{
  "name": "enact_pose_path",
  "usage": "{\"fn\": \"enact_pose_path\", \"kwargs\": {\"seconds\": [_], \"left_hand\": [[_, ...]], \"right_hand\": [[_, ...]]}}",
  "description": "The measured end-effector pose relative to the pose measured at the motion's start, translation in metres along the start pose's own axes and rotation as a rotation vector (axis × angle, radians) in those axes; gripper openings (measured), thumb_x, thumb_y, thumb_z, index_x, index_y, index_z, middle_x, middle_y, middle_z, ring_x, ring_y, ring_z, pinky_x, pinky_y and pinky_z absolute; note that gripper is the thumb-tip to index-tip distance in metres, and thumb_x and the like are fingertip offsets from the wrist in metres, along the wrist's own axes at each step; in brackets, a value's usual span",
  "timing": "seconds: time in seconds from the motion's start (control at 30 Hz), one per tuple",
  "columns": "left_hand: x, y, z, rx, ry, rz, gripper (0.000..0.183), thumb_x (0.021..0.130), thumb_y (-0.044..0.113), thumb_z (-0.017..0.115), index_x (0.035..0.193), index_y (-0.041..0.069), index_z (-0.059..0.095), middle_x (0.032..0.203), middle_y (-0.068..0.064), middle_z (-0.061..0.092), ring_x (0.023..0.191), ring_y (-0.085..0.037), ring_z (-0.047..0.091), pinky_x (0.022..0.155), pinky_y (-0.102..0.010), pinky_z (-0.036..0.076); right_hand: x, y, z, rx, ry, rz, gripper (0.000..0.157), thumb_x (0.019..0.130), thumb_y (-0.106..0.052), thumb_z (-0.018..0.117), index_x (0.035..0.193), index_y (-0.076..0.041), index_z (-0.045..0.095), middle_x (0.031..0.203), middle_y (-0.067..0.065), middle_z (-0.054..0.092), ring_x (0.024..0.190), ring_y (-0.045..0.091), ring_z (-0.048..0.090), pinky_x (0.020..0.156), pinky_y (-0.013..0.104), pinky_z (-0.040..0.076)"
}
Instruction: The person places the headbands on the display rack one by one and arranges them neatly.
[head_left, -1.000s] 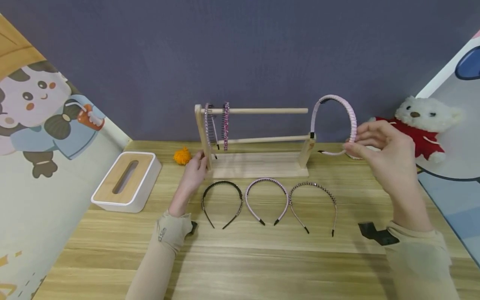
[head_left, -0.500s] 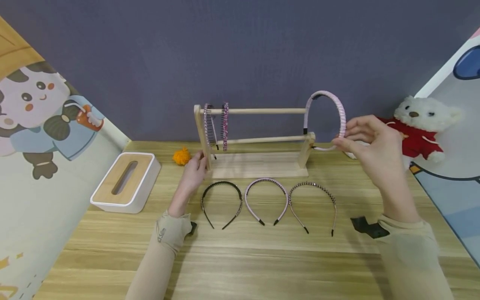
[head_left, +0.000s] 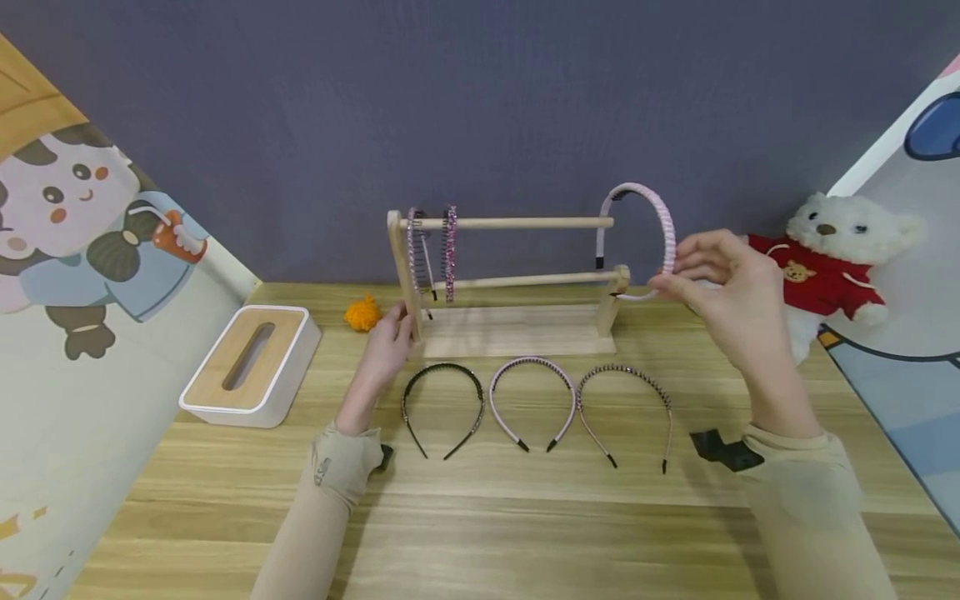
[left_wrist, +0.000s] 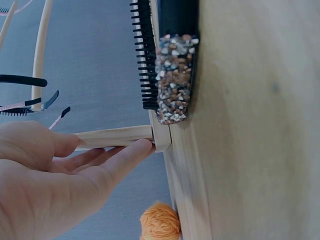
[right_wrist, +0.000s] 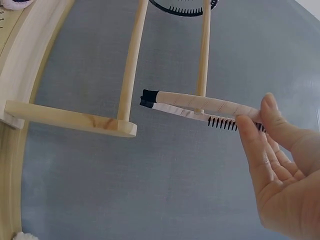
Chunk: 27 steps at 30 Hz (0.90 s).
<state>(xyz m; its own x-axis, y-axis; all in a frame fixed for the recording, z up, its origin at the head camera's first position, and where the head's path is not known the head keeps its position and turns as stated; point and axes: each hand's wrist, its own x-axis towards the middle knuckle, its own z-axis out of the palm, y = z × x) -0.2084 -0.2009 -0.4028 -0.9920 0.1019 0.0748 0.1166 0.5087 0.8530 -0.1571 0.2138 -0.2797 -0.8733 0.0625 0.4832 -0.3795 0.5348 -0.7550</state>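
In the head view my left hand (head_left: 388,342) holds the left post of a wooden headband rack (head_left: 510,331), thumb and fingers on either side. My right hand (head_left: 731,292) pinches a pale pink wrapped headband (head_left: 666,225) between thumb and fingers at its side. That headband stands upright at the right end of the rack's top rod (head_left: 540,222), the rod's tip overlapping its loop. The right wrist view shows the band's black end tips (right_wrist: 149,98) and inner comb teeth. Two headbands hang at the rods' left, one of them magenta and sparkly (head_left: 451,254).
Before the rack lie a black headband (head_left: 450,365), a lilac headband (head_left: 534,360) and a beaded headband (head_left: 628,368). A tissue box (head_left: 300,358) and orange yarn ball (head_left: 363,313) stand left. On the right sits a white teddy bear (head_left: 828,267) in red.
My right hand has moved left with the pale pink headband, bringing its loop over the top rod's right end. The left hand stays at the post.
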Motion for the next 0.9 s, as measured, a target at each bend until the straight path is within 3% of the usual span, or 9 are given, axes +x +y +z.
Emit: {"fn": "enact_pose_path", "kwargs": {"seconds": [0.17, 0.4, 0.5, 0.63, 0.9], "left_hand": [[0.001, -0.002, 0.0, 0.002, 0.003, 0.002, 0.046, 0.118, 0.013, 0.035, 0.158, -0.011, 0.04, 0.136, -0.035, 0.062, 0.107, -0.044, 0.065, 0.081, -0.045, 0.054], [0.002, -0.001, 0.0, 0.028, 0.011, 0.005, 0.044, 0.118, 0.012, 0.035, 0.155, -0.012, 0.043, 0.133, -0.035, 0.063, 0.11, -0.042, 0.066, 0.087, -0.049, 0.055], [0.002, -0.001, 0.0, 0.019, 0.008, -0.003, 0.044, 0.118, 0.013, 0.035, 0.155, -0.011, 0.043, 0.13, -0.035, 0.064, 0.105, -0.042, 0.065, 0.083, -0.047, 0.054], [0.001, -0.001, 0.0, 0.006, 0.003, -0.008, 0.044, 0.119, 0.013, 0.035, 0.155, -0.01, 0.044, 0.126, -0.034, 0.065, 0.096, -0.041, 0.062, 0.076, -0.041, 0.05], [-0.001, 0.001, 0.0, 0.0, -0.001, -0.005, 0.044, 0.118, 0.013, 0.036, 0.155, -0.01, 0.043, 0.127, -0.034, 0.065, 0.098, -0.042, 0.063, 0.078, -0.041, 0.051]], "right_hand": [[-0.001, -0.001, 0.004, 0.029, -0.006, -0.005, 0.031, 0.088, 0.009, 0.085, 0.112, 0.007, 0.066, 0.09, -0.014, 0.071, 0.077, -0.002, 0.07, 0.071, 0.012, 0.055], [0.001, -0.005, 0.012, 0.062, -0.008, -0.018, 0.032, 0.085, 0.011, 0.086, 0.111, 0.007, 0.068, 0.089, -0.015, 0.072, 0.077, -0.001, 0.071, 0.07, 0.013, 0.055], [0.002, -0.007, 0.017, 0.07, -0.012, -0.016, 0.031, 0.086, 0.011, 0.086, 0.111, 0.007, 0.068, 0.089, -0.016, 0.072, 0.078, -0.002, 0.071, 0.07, 0.013, 0.055], [0.004, -0.01, 0.023, 0.065, -0.035, -0.009, 0.032, 0.087, 0.008, 0.086, 0.113, 0.006, 0.068, 0.09, -0.014, 0.073, 0.079, -0.002, 0.071, 0.07, 0.013, 0.055], [0.009, -0.013, 0.036, 0.054, -0.049, -0.031, 0.035, 0.086, 0.004, 0.089, 0.113, 0.006, 0.068, 0.091, -0.004, 0.074, 0.077, -0.003, 0.07, 0.07, 0.014, 0.056]]}}
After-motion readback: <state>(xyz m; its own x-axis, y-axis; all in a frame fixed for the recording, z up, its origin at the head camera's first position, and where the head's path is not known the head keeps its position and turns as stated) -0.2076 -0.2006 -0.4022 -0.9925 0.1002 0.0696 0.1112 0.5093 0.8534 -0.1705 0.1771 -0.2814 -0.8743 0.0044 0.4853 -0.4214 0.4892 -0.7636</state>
